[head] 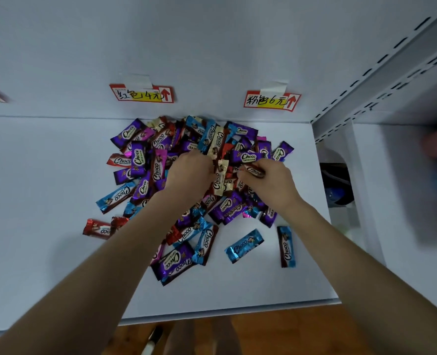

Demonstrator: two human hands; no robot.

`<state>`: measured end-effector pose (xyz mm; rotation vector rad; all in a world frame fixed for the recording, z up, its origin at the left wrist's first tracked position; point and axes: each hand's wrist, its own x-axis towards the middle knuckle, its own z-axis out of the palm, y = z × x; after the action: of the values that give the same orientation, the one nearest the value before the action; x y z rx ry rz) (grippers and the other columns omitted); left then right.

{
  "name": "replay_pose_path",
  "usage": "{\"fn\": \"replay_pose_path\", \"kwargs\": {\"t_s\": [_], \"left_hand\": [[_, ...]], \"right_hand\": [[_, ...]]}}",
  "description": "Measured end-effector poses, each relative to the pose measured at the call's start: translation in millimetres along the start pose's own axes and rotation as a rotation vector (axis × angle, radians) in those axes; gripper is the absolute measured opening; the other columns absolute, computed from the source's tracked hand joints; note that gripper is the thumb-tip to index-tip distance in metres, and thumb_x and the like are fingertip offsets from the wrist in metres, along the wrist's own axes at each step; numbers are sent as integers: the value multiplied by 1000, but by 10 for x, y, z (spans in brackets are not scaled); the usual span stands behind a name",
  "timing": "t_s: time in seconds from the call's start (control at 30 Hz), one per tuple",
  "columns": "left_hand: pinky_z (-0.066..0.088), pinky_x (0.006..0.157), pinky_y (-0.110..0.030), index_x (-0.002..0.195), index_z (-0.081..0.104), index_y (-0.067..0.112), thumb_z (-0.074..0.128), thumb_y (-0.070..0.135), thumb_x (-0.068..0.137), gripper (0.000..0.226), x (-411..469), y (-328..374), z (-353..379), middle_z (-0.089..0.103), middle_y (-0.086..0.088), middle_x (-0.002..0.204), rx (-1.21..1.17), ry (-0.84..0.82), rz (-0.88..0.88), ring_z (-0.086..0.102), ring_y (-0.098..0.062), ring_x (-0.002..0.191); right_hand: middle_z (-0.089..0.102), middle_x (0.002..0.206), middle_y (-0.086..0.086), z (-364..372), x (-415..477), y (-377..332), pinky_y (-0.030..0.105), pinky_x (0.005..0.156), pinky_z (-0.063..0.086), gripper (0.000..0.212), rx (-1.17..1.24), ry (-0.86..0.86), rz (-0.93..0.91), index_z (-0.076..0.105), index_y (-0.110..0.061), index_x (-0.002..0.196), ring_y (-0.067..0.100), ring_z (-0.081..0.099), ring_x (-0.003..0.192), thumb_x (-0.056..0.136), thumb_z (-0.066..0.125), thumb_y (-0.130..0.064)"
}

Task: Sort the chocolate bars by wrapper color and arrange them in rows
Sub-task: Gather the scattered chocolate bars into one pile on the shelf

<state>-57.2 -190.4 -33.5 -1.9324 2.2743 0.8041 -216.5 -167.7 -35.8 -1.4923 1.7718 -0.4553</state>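
Observation:
A mixed heap of chocolate bars in purple, blue, red, pink and cream wrappers lies on the white shelf. My left hand reaches into the middle of the heap with its fingers curled down among the bars; what they hold is hidden. My right hand pinches a dark red bar just right of a cream bar. Two blue bars lie apart at the front right, and a red bar lies at the front left.
Two red-and-yellow price labels are taped to the back wall. A grey perforated upright bounds the shelf on the right, with a neighbouring compartment beyond. The shelf's front edge runs above a wooden floor.

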Motion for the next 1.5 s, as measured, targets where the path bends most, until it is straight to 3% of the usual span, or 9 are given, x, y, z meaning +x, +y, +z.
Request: {"fn": "replay_pose_path", "kwargs": {"t_s": [0.23, 0.43, 0.53, 0.67, 0.77, 0.83, 1.07, 1.2, 1.5], "left_hand": [[40, 84, -31, 116, 46, 4, 67, 35, 84, 48, -173, -59, 49, 47, -14, 117, -28, 25, -120, 50, -28, 106], [41, 78, -31, 111, 44, 4, 57, 19, 92, 27, -148, -42, 22, 51, -15, 112, 110, -2, -63, 54, -31, 103], [33, 70, -25, 112, 48, 1, 56, 14, 90, 27, -155, -61, 2, 45, -13, 107, -79, 10, -99, 51, -27, 92], [33, 50, -10, 91, 47, 4, 52, 6, 88, 6, -10, -134, -101, 45, -2, 79, -422, 221, -169, 40, -13, 63], [30, 45, -10, 82, 45, 8, 54, 10, 90, 12, 186, -159, -158, 42, 4, 66, -470, 263, -150, 39, -11, 59], [29, 48, -20, 74, 45, 9, 60, 21, 89, 24, 315, -143, -148, 42, 2, 63, -394, 260, -134, 42, -17, 60], [40, 67, -32, 114, 57, 11, 64, 47, 83, 48, 591, 54, -124, 60, -10, 109, -25, 171, -160, 60, -28, 98], [42, 69, -36, 88, 46, 12, 67, 34, 84, 30, 581, 50, -137, 55, -9, 101, 40, 68, -136, 58, -28, 95], [34, 49, -14, 76, 48, 8, 60, 8, 85, 15, -97, -317, -224, 50, -2, 63, -651, 255, -120, 44, -2, 52]], "right_hand": [[43, 58, -1, 307, 185, -203, 24, 46, 25, 44, -318, -50, 52, 43, -12, 65, 16, 46, 55, 79, 66, -47], [54, 63, 0, 139, 159, -207, 13, 45, 35, 16, 146, -43, 24, 54, -10, 69, 8, 47, 53, 77, 67, -12], [61, 68, 10, -33, 133, -156, 22, 53, 46, 5, 225, -52, 18, 54, -3, 77, 21, 58, 60, 79, 58, -5], [52, 77, -6, 33, 65, -150, 9, 58, 41, 15, -86, -214, -165, 54, -9, 102, 9, 50, 63, 89, 55, -17], [59, 89, 2, 199, 44, -120, 28, 67, 44, 29, -309, -313, -228, 54, -8, 106, 17, 55, 79, 87, 60, -29], [59, 88, 2, 219, 33, -104, 27, 63, 39, 24, -326, -279, -224, 56, -11, 99, 18, 54, 80, 86, 62, -29], [49, 61, -3, -49, -111, 32, 18, 51, 33, 20, 87, -279, -27, 49, -17, 68, 7, 42, 51, 80, 64, -15], [50, 63, 6, -116, -139, 71, 25, 51, 37, 10, 229, -207, 90, 53, -6, 76, 13, 47, 56, 80, 62, -6], [63, 77, 11, -134, -228, 55, 18, 53, 54, 21, 652, -188, 286, 53, -10, 92, 11, 65, 54, 84, 59, 7]]}}
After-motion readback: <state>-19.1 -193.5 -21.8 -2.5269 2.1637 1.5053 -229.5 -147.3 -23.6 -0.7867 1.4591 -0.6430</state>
